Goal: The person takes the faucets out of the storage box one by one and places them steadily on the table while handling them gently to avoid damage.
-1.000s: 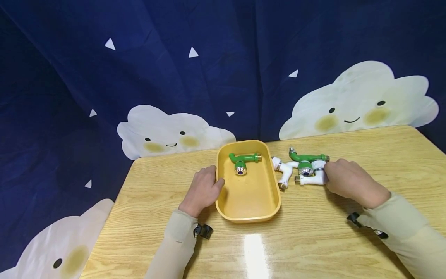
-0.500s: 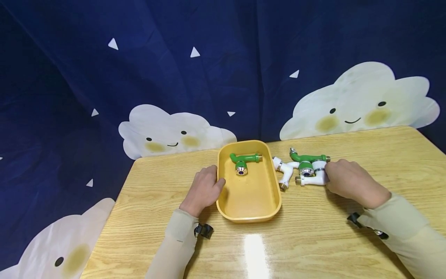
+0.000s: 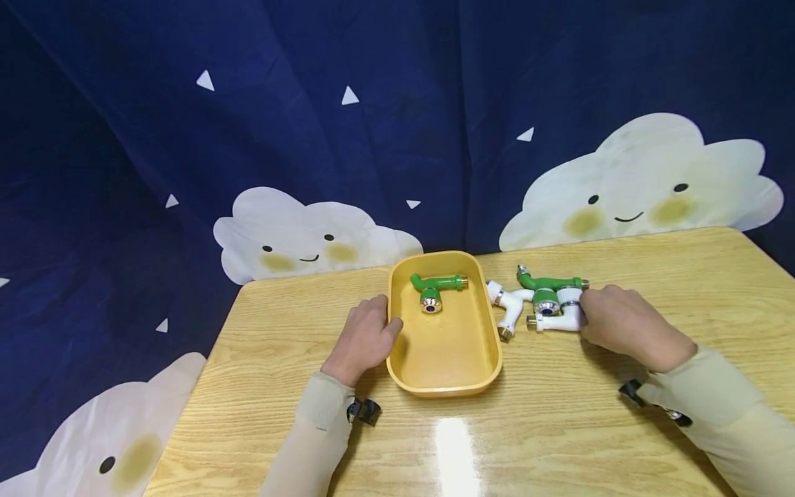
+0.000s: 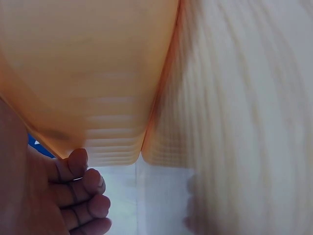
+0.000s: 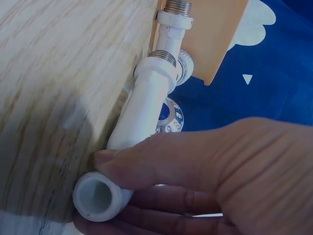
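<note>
My left hand (image 3: 365, 338) holds the left wall of a yellow plastic basin (image 3: 444, 359), its thumb over the rim. In the left wrist view the fingers (image 4: 93, 206) lie curled outside the wall. A green tap (image 3: 442, 282) with a chrome-faced knob lies inside the basin, toward the back. To the right of the basin, my right hand (image 3: 630, 328) pinches the spout end of a white tap (image 3: 559, 322), which lies on the table. The right wrist view shows the white tap (image 5: 141, 115) between thumb and fingers, its round open outlet facing the camera.
Another green tap (image 3: 553, 282) lies against the held one. A second white tap (image 3: 512, 307) sits beside the basin's right wall. All stand on a wood-grain table (image 3: 546, 428), with a dark blue curtain (image 3: 385, 124) bearing clouds behind its far edge.
Both hands, the basin and the taps keep their places. The head view has shifted very slightly.
</note>
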The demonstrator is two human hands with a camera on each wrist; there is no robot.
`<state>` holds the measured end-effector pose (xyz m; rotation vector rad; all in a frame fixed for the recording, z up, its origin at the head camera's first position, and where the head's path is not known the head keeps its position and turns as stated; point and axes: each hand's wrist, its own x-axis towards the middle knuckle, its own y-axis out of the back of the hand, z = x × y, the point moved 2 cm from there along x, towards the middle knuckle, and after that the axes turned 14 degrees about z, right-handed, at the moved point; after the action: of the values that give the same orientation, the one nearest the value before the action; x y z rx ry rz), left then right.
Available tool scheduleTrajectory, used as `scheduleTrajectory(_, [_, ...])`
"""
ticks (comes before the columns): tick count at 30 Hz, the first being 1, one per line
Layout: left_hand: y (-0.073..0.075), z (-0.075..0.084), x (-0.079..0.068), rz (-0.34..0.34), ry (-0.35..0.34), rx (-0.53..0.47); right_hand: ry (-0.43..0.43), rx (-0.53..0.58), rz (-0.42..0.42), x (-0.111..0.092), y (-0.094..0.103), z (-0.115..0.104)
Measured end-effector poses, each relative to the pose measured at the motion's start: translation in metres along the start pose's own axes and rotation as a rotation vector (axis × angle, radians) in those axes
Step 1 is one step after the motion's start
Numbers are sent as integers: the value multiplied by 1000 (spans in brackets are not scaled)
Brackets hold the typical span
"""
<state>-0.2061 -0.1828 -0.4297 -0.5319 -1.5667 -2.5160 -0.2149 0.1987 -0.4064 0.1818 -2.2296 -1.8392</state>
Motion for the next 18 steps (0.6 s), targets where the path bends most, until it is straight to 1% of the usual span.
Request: scheduleTrajectory(18, [0, -1, 1, -11, 7, 8, -33, 21, -18, -1, -1, 2])
